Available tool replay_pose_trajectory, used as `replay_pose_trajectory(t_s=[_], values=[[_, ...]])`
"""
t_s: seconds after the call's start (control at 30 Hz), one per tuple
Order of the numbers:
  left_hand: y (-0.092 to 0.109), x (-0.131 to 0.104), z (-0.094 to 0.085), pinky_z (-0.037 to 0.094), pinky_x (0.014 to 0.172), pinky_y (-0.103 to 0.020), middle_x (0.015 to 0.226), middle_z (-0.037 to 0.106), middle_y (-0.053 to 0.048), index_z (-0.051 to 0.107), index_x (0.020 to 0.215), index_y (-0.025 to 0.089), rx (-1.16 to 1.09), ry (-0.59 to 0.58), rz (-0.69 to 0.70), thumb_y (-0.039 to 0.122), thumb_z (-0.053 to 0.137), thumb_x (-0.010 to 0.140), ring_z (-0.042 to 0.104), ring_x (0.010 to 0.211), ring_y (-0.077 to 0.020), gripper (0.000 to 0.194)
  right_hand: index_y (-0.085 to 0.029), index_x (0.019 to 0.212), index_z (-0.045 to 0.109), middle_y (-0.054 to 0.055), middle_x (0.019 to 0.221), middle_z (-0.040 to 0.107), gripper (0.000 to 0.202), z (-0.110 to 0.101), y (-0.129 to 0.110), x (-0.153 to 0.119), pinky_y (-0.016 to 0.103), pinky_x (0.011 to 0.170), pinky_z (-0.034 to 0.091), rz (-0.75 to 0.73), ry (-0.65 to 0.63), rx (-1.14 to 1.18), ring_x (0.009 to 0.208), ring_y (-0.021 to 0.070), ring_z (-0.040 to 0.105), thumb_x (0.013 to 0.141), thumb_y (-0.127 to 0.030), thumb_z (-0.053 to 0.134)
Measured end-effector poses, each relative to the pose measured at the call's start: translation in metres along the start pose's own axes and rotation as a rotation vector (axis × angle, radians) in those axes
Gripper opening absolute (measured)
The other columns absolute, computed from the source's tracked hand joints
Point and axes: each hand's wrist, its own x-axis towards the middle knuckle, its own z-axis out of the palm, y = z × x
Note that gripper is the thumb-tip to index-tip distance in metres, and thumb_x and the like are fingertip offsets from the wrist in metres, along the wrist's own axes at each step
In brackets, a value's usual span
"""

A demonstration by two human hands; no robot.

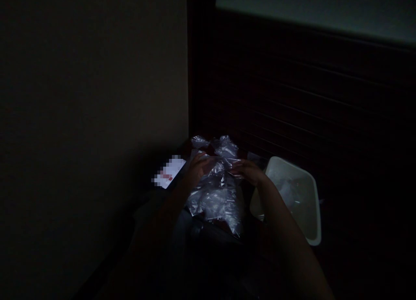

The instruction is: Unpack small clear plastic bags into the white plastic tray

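Both hands are at a clear plastic bag [218, 162] in the dim middle of the head view. My left hand [196, 168] has its fingers closed on the bag's left side. Opposite it, my right hand [247, 171] grips the right side, and the film stretches between them. Under and in front of the hands lies a crumpled heap of more clear plastic [216, 202]. Two further crumpled pieces sit just beyond, one a bunched clear plastic piece [226, 145]. The dark hides the exact finger positions.
A white plastic bin [316, 204] with some clear plastic inside stands at the right, beside my right forearm. Left of my left hand a lit screen [172, 172] glows, partly blurred. A plain wall [97, 75] rises on the left; dark slatted panelling [292, 92] lies behind.
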Motion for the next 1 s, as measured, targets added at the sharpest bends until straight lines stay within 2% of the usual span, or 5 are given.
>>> replay_pose_trajectory(t_s=[0.23, 0.47, 0.63, 0.73, 1.0], values=[[0.001, -0.004, 0.0, 0.046, 0.082, -0.044, 0.093, 0.067, -0.013, 0.061, 0.091, 0.016, -0.027, -0.169, -0.304, 0.031, 0.058, 0.078, 0.062, 0.089, -0.0273, 0.02, -0.018, 0.07, 0.058, 0.0, 0.067, 0.066, 0.016, 0.0, -0.003, 0.0, 0.023, 0.061, 0.05, -0.095, 0.074, 0.089, 0.061, 0.0119, 0.064, 0.06, -0.009, 0.068], [-0.004, -0.004, 0.006, 0.051, 0.072, -0.036, 0.086, 0.068, -0.007, 0.059, 0.083, 0.018, 0.133, -0.096, -0.145, 0.026, 0.067, 0.07, 0.063, 0.083, -0.0243, 0.017, -0.019, 0.077, 0.059, 0.002, 0.072, 0.068, 0.01, 0.004, -0.005, -0.004, 0.024, 0.06, 0.051, -0.016, 0.038, 0.047, 0.062, 0.0116, 0.063, 0.07, -0.02, 0.066], [-0.003, -0.004, 0.005, 0.052, 0.057, -0.03, 0.084, 0.068, -0.006, 0.057, 0.087, 0.017, 0.259, -0.038, -0.078, 0.032, 0.063, 0.074, 0.063, 0.059, -0.016, 0.022, -0.018, 0.076, 0.061, 0.001, 0.076, 0.068, 0.014, 0.002, 0.001, -0.001, 0.024, 0.063, 0.052, 0.006, -0.024, -0.013, 0.068, 0.0125, 0.063, 0.066, -0.021, 0.069], [0.0, -0.006, 0.008, 0.051, 0.053, -0.029, 0.082, 0.068, -0.006, 0.056, 0.087, 0.016, 0.282, 0.004, -0.079, 0.031, 0.062, 0.075, 0.06, 0.051, -0.0128, 0.02, -0.018, 0.074, 0.06, 0.0, 0.072, 0.067, 0.015, 0.001, 0.002, 0.001, 0.021, 0.057, 0.05, -0.022, 0.018, -0.045, 0.064, 0.0118, 0.063, 0.062, -0.017, 0.07], [0.001, -0.005, 0.006, 0.052, 0.065, -0.031, 0.085, 0.067, -0.006, 0.059, 0.09, 0.014, 0.151, -0.02, -0.037, 0.026, 0.071, 0.066, 0.065, 0.068, -0.0172, 0.03, -0.019, 0.074, 0.06, 0.0, 0.071, 0.067, 0.015, 0.006, -0.005, -0.004, 0.021, 0.057, 0.05, -0.045, 0.074, 0.016, 0.062, 0.0119, 0.063, 0.063, -0.013, 0.068]])
